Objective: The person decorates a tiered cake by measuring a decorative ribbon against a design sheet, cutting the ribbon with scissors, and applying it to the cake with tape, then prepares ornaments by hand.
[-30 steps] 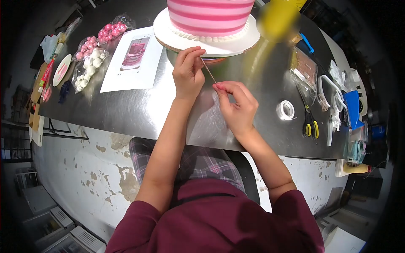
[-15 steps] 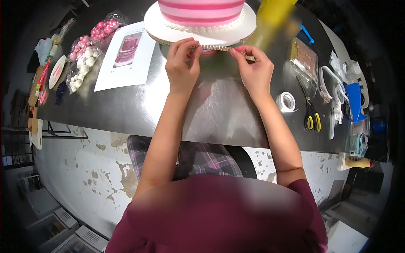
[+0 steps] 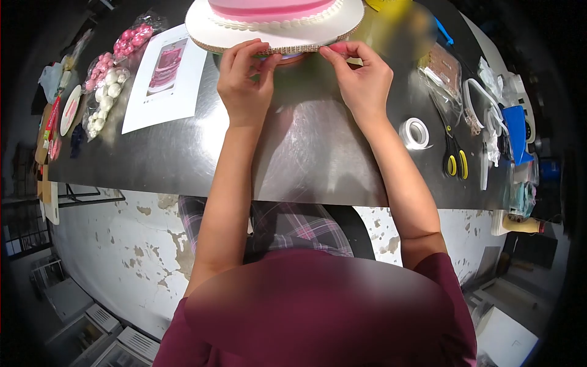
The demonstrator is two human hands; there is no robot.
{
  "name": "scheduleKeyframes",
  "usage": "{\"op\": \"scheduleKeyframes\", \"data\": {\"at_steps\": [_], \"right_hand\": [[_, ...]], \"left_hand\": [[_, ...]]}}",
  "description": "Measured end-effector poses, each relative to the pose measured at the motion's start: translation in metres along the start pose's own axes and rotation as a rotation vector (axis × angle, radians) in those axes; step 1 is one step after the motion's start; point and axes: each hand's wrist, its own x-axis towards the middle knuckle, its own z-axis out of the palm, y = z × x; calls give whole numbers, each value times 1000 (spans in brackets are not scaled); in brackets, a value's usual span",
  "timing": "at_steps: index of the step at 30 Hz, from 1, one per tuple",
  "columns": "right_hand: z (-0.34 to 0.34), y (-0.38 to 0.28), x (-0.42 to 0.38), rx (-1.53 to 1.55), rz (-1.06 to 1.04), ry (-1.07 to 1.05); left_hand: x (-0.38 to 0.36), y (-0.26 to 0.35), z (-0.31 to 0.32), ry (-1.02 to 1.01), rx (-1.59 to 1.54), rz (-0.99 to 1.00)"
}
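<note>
Head view: a narrow, glittering beaded strip [image 3: 296, 49] is pinched between the thumb and forefinger of the right hand [image 3: 364, 78]. By the fingertips of the left hand [image 3: 247, 82] the same strip is touched further along; whether it is pinched or merely pressed there cannot be told. Between the hands the strip is stretched along the front edge of a round white cake board [image 3: 278, 37], on which a pink cake [image 3: 272, 11] with a white piped border is carried, its top cut off by the frame. To the left, a white paper sheet printed with a cake photograph [image 3: 162, 111] is laid flat on the shiny steel table [image 3: 318, 147], and beyond it clear bags of pink balls [image 3: 132, 40] and white balls [image 3: 105, 101] are placed. To the right, a white roll of tape [image 3: 416, 133] is seen near yellow-and-black-handled scissors [image 3: 455, 163], with a blue plastic piece [image 3: 518, 136] placed farther out.
</note>
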Motion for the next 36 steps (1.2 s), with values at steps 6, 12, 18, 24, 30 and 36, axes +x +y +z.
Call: {"op": "scheduleKeyframes", "data": {"at_steps": [6, 12, 18, 24, 30, 36], "right_hand": [[2, 2, 1, -3, -42, 24], [4, 5, 1, -3, -14, 23], [6, 5, 2, 1, -17, 39], [10, 8, 3, -2, -23, 49], [8, 0, 2, 7, 65, 60], [7, 8, 10, 35, 151, 37]], "left_hand": [[0, 2, -1, 5, 28, -5], [0, 2, -1, 8, 39, -1], [0, 2, -1, 3, 44, 4], [0, 2, -3, -24, 63, 11], [1, 0, -5, -27, 65, 0], [4, -1, -12, -24, 52, -52]]}}
